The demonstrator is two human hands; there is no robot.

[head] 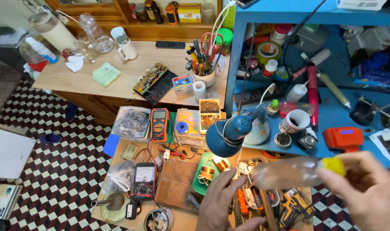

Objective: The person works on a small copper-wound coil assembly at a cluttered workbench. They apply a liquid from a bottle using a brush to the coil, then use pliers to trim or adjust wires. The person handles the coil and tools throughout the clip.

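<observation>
My right hand (366, 192) at the lower right pinches the yellow cap (334, 165) of a clear plastic bottle (285, 172), which lies tilted sideways and motion-blurred above the work table. My left hand (223, 201) reaches up from the bottom edge, fingers apart, just left of the bottle's base; whether it touches the bottle I cannot tell. Below both hands lie scattered tools, including a yellow and black drill (292, 205).
A blue desk lamp (229, 134) stands just above my hands. Multimeters (160, 124) (143, 179), copper coils (208, 172) on a green tray, parts boxes and an orange tool (342, 137) crowd the tables. A blue shelf (314, 17) is at the right, checkered floor at the left.
</observation>
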